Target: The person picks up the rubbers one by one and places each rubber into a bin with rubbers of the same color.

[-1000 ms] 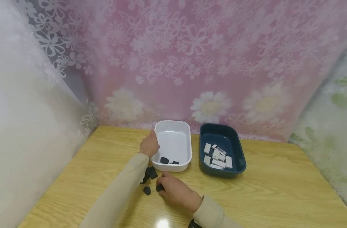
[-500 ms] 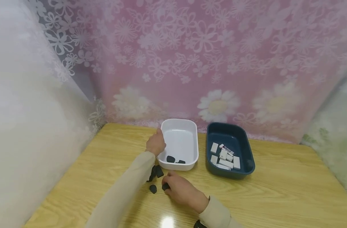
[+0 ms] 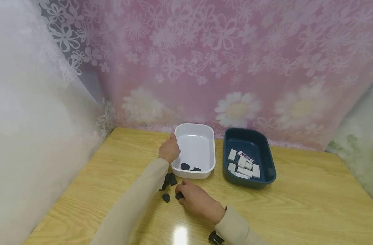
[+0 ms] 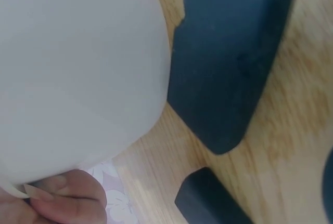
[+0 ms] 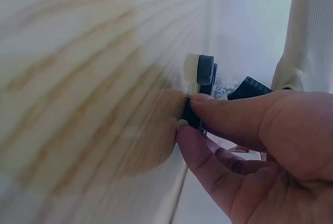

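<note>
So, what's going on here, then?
A person's right hand has a dark piece in its grip, close to the table; I can't tell whether the piece is lifted. The left hand holds a white tub by its rim, and other dark pieces lie inside. More loose pieces are on the table nearby. Beside that tub, a dark blue tub contains small white boxes.

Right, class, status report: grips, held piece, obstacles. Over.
Left grip holding rim of white tray. Right grip pinching black piece. Loose piece alongside, seemingly not blocking.
</note>
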`<state>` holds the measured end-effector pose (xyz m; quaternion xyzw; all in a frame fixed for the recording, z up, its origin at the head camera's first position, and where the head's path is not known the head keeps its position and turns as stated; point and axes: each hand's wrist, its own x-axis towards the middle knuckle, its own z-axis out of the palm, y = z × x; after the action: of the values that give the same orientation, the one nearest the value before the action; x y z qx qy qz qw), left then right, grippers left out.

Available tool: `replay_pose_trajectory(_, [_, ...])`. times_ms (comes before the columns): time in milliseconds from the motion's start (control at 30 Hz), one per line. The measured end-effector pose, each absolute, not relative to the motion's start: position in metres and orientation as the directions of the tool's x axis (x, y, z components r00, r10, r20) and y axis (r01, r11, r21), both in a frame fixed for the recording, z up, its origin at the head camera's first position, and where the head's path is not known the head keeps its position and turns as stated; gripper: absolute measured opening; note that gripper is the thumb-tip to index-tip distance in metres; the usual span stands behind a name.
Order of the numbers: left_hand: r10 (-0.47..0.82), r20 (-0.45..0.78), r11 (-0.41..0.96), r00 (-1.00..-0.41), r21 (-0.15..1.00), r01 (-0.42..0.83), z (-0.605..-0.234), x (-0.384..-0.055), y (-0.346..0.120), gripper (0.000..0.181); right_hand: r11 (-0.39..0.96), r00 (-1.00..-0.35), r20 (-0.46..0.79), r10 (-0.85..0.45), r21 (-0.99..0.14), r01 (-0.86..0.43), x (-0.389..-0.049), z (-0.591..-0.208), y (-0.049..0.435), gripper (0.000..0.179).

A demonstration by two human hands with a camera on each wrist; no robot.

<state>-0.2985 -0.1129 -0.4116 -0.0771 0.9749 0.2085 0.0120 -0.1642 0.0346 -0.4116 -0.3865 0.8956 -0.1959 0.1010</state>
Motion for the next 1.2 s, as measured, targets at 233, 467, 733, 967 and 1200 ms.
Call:
replay_pose_trajectory(233, [-0.145, -0.039, 0.901, -0.989, 0.407, -0.149, -0.411, -0.299, -0.115, 0.045, 0.621, -0.68, -0.026, -0.733, -0.432, -0.654, -0.165, -0.409, 0.033, 0.016])
replay_pose_trajectory(467, [-0.17, -0.081, 0.901, -0.982, 0.391, -0.189, -0.412, -0.299, -0.114, 0.046, 0.616, -0.671, -0.028, -0.741, -0.427, -0.662, -0.165, -0.413, 0.033, 0.015])
replay_pose_trajectory(733, [-0.16, -0.075, 0.903, -0.984, 0.391, -0.177, -0.41, -0.302, -0.112, 0.047, 0.568, -0.648, 0.012, -0.762, -0.467, -0.678, -0.167, -0.407, 0.039, 0.015])
replay_pose_trajectory(967, [-0.141, -0.071, 0.906, -0.987, 0.394, -0.157, -0.412, -0.302, -0.114, 0.043, 0.496, -0.641, 0.124, -0.757, -0.53, -0.688, -0.182, -0.384, 0.053, 0.018])
replay_pose_trajectory(1200, [-0.146, -0.079, 0.906, -0.986, 0.391, -0.165, -0.409, -0.302, -0.114, 0.043, 0.564, -0.728, 0.189, -0.659, -0.516, -0.644, -0.215, -0.359, 0.07, 0.02])
